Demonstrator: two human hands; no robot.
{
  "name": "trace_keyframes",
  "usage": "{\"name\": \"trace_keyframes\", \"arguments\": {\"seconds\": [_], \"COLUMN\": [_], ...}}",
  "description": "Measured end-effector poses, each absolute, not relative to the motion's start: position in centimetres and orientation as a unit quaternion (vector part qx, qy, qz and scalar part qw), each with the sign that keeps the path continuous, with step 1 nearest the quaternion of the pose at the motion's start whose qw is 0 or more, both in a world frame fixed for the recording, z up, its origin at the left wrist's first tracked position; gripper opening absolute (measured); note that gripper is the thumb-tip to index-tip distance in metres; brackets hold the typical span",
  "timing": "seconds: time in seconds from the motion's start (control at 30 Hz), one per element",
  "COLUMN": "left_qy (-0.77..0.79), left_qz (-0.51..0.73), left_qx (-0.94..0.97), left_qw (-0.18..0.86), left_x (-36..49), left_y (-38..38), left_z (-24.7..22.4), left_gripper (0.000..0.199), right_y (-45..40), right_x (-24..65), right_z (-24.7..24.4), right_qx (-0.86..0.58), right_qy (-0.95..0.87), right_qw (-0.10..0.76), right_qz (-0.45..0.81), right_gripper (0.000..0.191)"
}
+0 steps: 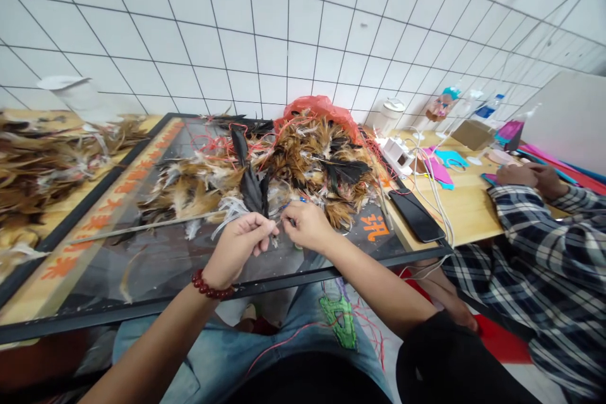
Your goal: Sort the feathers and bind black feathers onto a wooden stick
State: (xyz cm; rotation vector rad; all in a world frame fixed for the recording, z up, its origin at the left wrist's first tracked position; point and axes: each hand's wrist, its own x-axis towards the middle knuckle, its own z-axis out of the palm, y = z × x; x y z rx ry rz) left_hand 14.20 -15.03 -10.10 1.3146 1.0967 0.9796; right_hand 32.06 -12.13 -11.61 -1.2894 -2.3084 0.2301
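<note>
Both my hands meet low over the glass-topped table, fingertips almost touching. My left hand (249, 240), with a dark red bead bracelet (212, 287) at its wrist, is closed in a pinch. Black feathers (254, 190) rise just behind its fingertips; whether it grips their lower ends is unclear. My right hand (307, 225) is curled with thumb and finger pressed together, and what it holds is too small to make out. A bit of blue shows at its knuckles. Close beyond lies a heap of brown feathers (296, 161), with pale wispy strands (230, 209) by my left hand.
A red plastic bag (322, 107) and red string lie behind the heap. More feathers (52, 164) cover the left side. A thin stick (142, 227) crosses the glass. At right are a phone (416, 214), white cables, a charger (396, 154) and a co-worker's hands (530, 178).
</note>
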Motion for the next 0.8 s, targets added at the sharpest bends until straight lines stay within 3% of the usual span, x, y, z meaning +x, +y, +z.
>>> {"name": "trace_keyframes", "arguments": {"seconds": [0.17,0.47,0.63,0.8], "left_qy": [0.513,0.496,0.502,0.516], "left_qz": [0.489,0.462,0.451,0.453], "left_qx": [0.487,0.678,0.683,0.648], "left_qw": [0.51,0.285,0.278,0.33], "left_x": [14.1,13.8,13.5,13.7], "left_y": [-14.7,-15.0,-15.3,-15.4], "left_z": [-11.2,-12.5,-12.1,-11.9], "left_gripper": [0.031,0.013,0.019,0.021], "right_y": [-12.4,-12.9,-12.7,-12.6], "right_x": [32.4,31.9,32.2,32.0], "right_z": [-11.5,-11.5,-11.3,-11.2], "right_qx": [-0.445,-0.342,-0.354,-0.36], "right_qy": [-0.837,-0.853,-0.856,-0.87], "right_qw": [0.306,0.382,0.364,0.33], "right_qz": [0.091,0.096,0.092,0.072], "right_gripper": [0.01,0.013,0.035,0.018]}}
